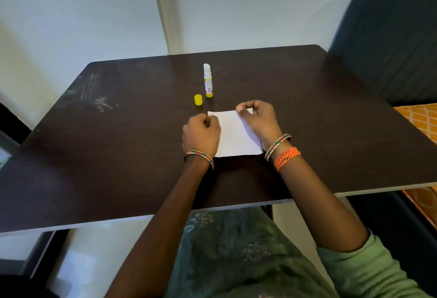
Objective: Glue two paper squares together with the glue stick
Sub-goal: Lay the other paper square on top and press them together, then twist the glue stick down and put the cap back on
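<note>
Head view: both hands (left [201, 134], right [259, 120]) pinch white paper [236, 135] on dark table [118, 143] by pale wall [71, 13].

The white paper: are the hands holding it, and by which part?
Yes. The left hand pinches the white paper at its far left corner, the right hand at its far right corner.

White paper [233, 135] flat — glue stick [208, 80] upright, uncapped

One glue stick [208, 80], one cap [198, 100], one paper [236, 135].
</note>
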